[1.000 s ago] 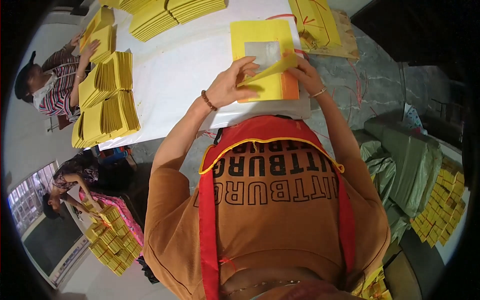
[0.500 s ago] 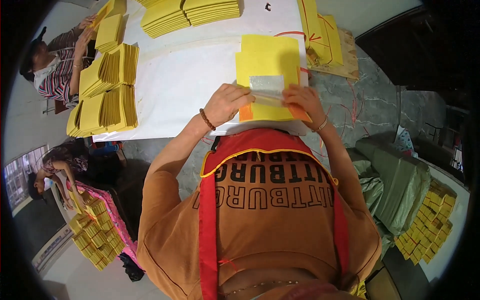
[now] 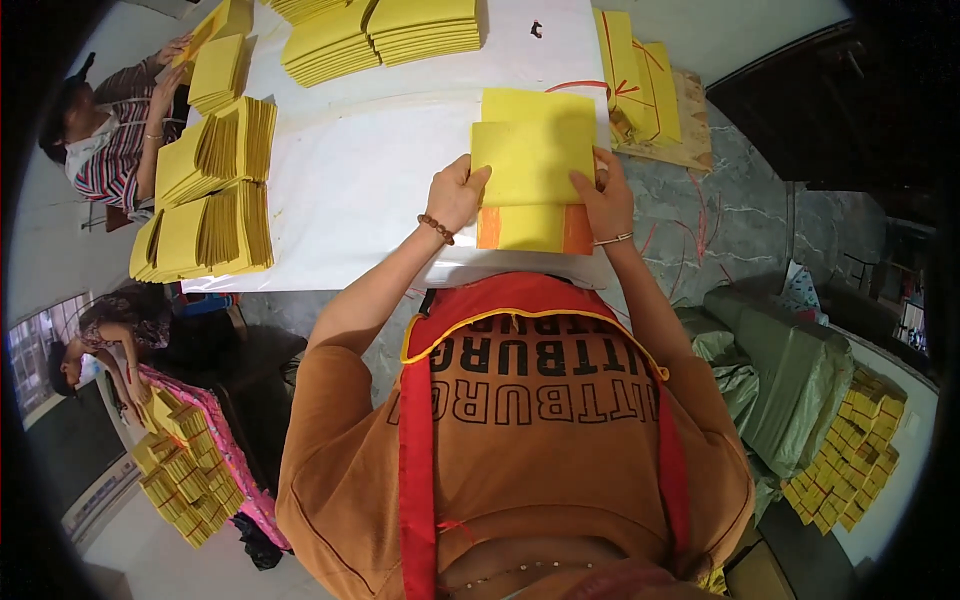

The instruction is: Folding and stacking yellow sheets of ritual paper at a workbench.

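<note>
- On the white table cover, a folded bright-yellow paper sheet lies atop an orange-edged yellow stack.
- Left hand pinches its left edge; right hand grips its right edge.
- Left of it, fanned yellow paper bundles; a marbled grey floor beyond.

You're in a small paper-folding workshop. A long white-covered worktable carries stacks of folded yellow paper, more bundles sit piled by the floor, and other workers sit at the table's far end and below it, sorting the same yellow sheets on bare concrete.
</note>
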`<state>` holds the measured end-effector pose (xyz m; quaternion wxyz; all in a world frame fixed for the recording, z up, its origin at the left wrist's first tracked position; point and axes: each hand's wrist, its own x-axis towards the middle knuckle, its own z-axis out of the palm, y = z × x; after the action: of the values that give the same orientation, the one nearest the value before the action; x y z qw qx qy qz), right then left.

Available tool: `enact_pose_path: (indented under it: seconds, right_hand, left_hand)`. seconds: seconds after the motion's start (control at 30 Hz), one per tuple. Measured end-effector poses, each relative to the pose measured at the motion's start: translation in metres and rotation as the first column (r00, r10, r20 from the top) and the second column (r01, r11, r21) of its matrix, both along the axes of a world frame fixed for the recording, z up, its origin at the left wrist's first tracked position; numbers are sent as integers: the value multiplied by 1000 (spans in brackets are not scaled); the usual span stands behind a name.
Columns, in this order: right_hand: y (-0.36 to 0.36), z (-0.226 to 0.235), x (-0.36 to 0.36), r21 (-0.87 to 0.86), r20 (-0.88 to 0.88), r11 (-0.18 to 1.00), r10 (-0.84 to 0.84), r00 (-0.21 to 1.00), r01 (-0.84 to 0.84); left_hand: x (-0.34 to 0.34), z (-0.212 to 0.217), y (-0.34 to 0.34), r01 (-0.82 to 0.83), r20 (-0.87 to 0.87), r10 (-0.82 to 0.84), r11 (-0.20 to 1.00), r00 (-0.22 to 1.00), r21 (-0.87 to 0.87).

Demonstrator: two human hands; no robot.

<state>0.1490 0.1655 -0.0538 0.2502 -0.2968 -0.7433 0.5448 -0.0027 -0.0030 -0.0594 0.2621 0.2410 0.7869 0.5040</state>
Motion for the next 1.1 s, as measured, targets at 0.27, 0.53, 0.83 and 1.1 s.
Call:
enact_pose_path:
  seconds: [0.27, 0.53, 0.83, 1.1]
  right_hand:
    - [7, 7, -14, -56, 210, 992, -99, 973, 113]
    - [-1, -8, -6, 37, 158, 990, -142, 977, 138]
    - [3, -7, -6, 26, 138, 998, -59, 989, 56]
    - [-22, 12, 2, 685, 505, 575, 68, 861, -447]
  left_hand:
    - [-14, 6, 12, -60, 176, 52, 997, 983, 44]
    - [5, 55, 27, 337, -766, -285, 937, 577, -95]
    - [25, 29, 37, 421, -732, -583, 798, 354, -431]
    - [14, 25, 41, 453, -648, -704, 698, 292, -554]
